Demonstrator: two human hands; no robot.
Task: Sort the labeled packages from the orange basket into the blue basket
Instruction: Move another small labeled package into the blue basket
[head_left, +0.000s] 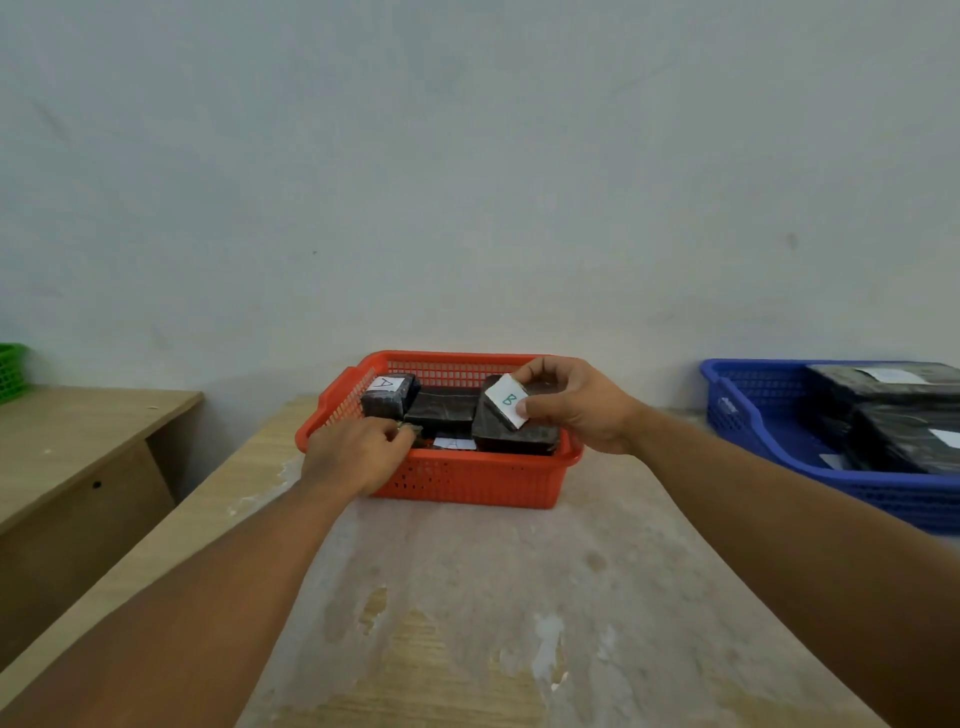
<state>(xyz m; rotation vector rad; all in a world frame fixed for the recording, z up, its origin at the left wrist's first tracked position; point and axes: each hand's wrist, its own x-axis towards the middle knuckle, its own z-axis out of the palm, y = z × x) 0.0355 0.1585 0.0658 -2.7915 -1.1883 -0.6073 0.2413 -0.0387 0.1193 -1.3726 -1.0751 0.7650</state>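
B package is pinched by right hand; left hand fingers curled in orange basket, hold unclear. Wrap judged slick, block stiff; edges best gripped.

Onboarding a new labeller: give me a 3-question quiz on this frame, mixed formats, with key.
1. True or false: the blue basket already holds black packages.
2. Which letter is on the label of the package gripped by the right hand? a) A b) B c) C
3. Fill in: the left hand reaches over the near rim of the ___ basket.

Key:
1. True. At least two black wrapped packages lie in it.
2. b. The white label reads B in green.
3. Orange. The orange basket sits centre on the table; what the left hand grips cannot be told.
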